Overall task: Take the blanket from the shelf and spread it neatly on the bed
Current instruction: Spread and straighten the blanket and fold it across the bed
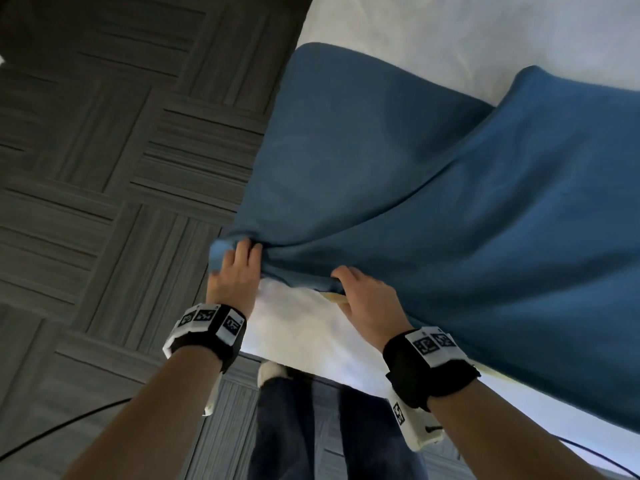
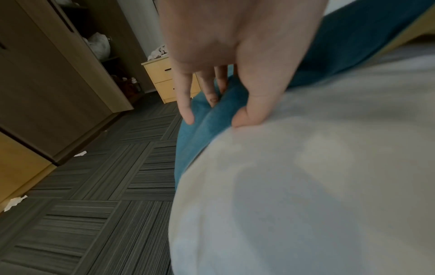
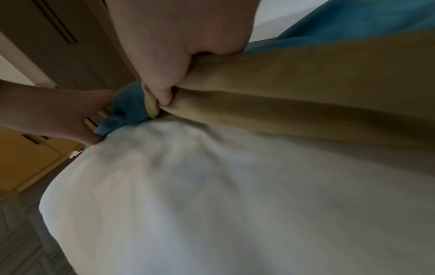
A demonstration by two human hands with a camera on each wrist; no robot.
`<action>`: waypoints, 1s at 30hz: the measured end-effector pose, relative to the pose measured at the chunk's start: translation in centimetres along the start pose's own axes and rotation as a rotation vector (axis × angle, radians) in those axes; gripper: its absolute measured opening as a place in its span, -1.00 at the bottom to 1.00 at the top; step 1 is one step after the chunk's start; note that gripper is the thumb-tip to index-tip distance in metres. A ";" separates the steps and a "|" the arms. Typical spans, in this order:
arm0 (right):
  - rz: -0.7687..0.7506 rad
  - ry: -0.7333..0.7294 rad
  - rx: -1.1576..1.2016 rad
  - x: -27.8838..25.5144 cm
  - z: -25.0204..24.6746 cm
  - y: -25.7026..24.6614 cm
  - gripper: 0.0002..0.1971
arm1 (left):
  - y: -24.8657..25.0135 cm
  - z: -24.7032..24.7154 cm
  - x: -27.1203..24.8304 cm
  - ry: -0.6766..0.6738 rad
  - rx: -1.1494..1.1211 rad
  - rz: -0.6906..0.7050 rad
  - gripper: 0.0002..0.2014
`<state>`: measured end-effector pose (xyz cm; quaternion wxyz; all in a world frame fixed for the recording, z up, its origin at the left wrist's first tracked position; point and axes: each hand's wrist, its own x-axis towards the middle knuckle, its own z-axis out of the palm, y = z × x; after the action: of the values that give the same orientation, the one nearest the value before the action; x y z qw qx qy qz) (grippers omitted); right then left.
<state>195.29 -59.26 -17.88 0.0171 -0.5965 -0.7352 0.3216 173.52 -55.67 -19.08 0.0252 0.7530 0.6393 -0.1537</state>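
Head view: person stands at a corner of the bed (image 1: pixel 311 334), both forearms reaching forward, each with a black wrist band (image 1: pixel 207 332) bearing white coded tags. White sheet covers the mattress.

Blanket (image 1: pixel 398 188): blue on the upper face, yellow-tan on the underside (underside seen in the right wrist view). It lies partly unfolded across the bed, one large panel toward the floor side, a second fold rising at the right of the frame. Its near edge is bunched and lifted off the sheet at the corner.

Left hand (image 1: pixel 237 275): fingers curled over the bunched blue corner of the blanket. In the left wrist view the fingers (image 2: pixel 186 104) point down into the blue cloth and the thumb presses at the line where cloth meets sheet. Grip state: grasping the blanket corner.

Right hand (image 1: pixel 367 299): clenched around the blanket's edge just beside the left hand; the right wrist view shows the thumb pinching a rolled yellow-tan fold. Grip state: grasping the blanket.

The two hands are close together, not touching.

Surroundings: grey carpet tiles (image 1: pixel 121 150) laid in alternating directions; a dark cable (image 1: pixel 52 433) on the floor; a dark wardrobe (image 2: pixel 47 74) and a light wooden drawer unit (image 2: pixel 164 78) in the left wrist view; scraps of white paper (image 2: pixel 14 202) on the floor by the wardrobe.
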 end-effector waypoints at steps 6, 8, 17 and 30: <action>-0.022 0.081 0.064 1.9 0.5 -4.3 -0.75 | -2.5 0.6 1.5 -0.041 -0.244 0.067 -0.45; 0.021 0.116 0.059 2.4 0.7 -5.4 -0.78 | -4.1 0.1 2.3 -0.086 -0.275 0.075 -0.39; 0.195 0.060 0.070 4.6 3.3 -10.9 -0.80 | -15.8 -1.9 5.6 -0.205 -0.160 0.241 -0.87; 0.428 0.221 0.133 6.5 -1.7 -7.9 -0.81 | -14.9 -2.0 10.8 -0.559 -0.142 0.303 -0.61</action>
<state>187.31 -53.30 -14.97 0.0680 -0.7677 -0.5630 0.2983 160.89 -42.12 -17.62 0.2749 0.7645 0.4974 -0.3043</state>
